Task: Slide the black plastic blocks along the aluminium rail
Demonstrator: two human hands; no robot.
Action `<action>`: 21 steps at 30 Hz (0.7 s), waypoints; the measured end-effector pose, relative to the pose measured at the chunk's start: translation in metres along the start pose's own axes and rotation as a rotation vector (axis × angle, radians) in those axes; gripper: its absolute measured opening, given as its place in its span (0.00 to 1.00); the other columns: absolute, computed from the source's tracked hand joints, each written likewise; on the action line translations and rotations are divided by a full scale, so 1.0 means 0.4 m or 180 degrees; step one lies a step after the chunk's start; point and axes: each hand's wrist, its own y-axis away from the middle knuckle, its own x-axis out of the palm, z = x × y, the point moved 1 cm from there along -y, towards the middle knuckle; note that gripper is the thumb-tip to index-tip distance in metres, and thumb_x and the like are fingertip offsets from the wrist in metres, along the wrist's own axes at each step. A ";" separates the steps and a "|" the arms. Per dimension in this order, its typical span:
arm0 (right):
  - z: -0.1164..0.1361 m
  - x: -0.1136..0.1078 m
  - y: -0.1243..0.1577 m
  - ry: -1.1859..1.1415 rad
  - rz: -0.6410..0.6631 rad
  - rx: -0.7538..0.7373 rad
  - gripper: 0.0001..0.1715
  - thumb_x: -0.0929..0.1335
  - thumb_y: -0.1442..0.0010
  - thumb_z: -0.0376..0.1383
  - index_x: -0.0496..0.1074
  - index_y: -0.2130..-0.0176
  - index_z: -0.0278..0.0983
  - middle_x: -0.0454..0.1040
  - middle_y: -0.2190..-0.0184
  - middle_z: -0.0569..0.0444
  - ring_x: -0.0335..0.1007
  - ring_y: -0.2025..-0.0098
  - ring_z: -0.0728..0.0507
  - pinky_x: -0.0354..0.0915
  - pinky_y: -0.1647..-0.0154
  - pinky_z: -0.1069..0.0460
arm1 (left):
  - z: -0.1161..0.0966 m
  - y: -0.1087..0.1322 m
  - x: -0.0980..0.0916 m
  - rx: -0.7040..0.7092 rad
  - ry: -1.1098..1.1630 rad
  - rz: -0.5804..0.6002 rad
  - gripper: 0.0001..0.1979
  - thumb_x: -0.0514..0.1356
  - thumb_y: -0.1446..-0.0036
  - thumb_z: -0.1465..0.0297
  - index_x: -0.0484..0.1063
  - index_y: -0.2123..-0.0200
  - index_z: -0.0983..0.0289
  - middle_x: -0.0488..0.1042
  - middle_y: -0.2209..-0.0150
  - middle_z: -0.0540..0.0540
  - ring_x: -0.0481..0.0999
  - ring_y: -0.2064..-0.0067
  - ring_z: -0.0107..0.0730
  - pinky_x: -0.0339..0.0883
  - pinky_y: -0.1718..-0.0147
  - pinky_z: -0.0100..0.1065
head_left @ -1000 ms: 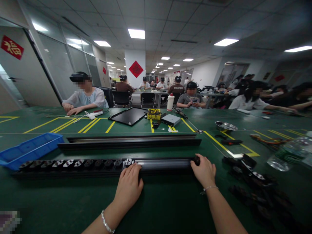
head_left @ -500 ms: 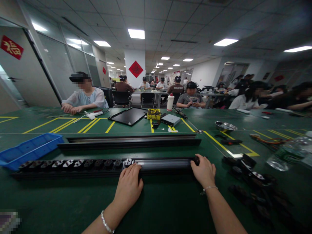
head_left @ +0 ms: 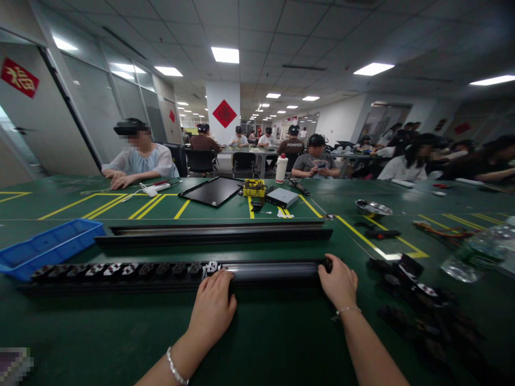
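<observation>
A long black rail (head_left: 273, 271) lies across the green table in front of me, its left part filled with several black socket modules (head_left: 120, 269). My left hand (head_left: 213, 308) rests on the rail's middle, fingers curled over its near edge beside the last module. My right hand (head_left: 340, 281) is closed around the rail's right end, where a small black piece shows at the fingertips. A second, empty black rail (head_left: 213, 234) lies parallel just behind.
A blue bin (head_left: 48, 245) sits at the left. Loose black modules (head_left: 418, 300) are heaped at the right, beside a plastic bottle (head_left: 478, 252) and a metal bowl (head_left: 372, 208). A black tray (head_left: 213, 191), a yellow box (head_left: 254, 187) and several seated people lie beyond.
My right hand has shifted slightly to the right at the rail's end. My left hand and the rail have stayed put.
</observation>
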 end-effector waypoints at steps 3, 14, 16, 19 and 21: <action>0.002 -0.002 0.001 -0.0026 0.0017 0.0016 0.27 0.57 0.44 0.42 0.63 0.46 0.37 0.67 0.47 0.47 0.57 0.42 0.38 0.43 0.39 0.41 | 0.003 0.001 0.002 -0.0001 0.0026 0.0015 0.19 0.52 0.47 0.74 0.65 0.50 0.62 0.72 0.50 0.58 0.66 0.45 0.40 0.56 0.45 0.45; -0.010 0.001 -0.004 -0.0066 0.0009 0.0016 0.28 0.58 0.45 0.43 0.63 0.47 0.37 0.68 0.48 0.46 0.58 0.43 0.38 0.44 0.39 0.40 | 0.000 0.000 -0.003 -0.0014 0.0015 0.0019 0.20 0.52 0.47 0.73 0.65 0.49 0.62 0.72 0.50 0.58 0.67 0.45 0.40 0.57 0.46 0.45; -0.014 0.002 -0.003 -0.0082 -0.0010 -0.0009 0.28 0.58 0.45 0.44 0.63 0.47 0.38 0.67 0.48 0.47 0.57 0.42 0.38 0.42 0.38 0.38 | -0.001 0.000 -0.003 -0.0017 -0.0001 0.0012 0.19 0.52 0.47 0.73 0.65 0.50 0.62 0.72 0.50 0.58 0.67 0.45 0.40 0.57 0.46 0.45; -0.020 0.007 -0.003 -0.0066 -0.0072 0.0066 0.27 0.58 0.45 0.44 0.63 0.47 0.40 0.66 0.46 0.48 0.52 0.39 0.38 0.38 0.39 0.34 | -0.003 -0.002 -0.005 -0.0013 -0.0011 0.0023 0.19 0.52 0.47 0.74 0.65 0.50 0.62 0.72 0.50 0.58 0.67 0.45 0.40 0.57 0.46 0.45; -0.023 0.011 -0.004 -0.0061 -0.0111 0.0091 0.26 0.58 0.45 0.44 0.64 0.48 0.40 0.64 0.45 0.49 0.49 0.38 0.38 0.39 0.39 0.34 | -0.005 -0.002 -0.007 -0.0016 -0.0006 0.0020 0.19 0.52 0.48 0.74 0.66 0.51 0.62 0.72 0.50 0.58 0.67 0.45 0.41 0.57 0.47 0.44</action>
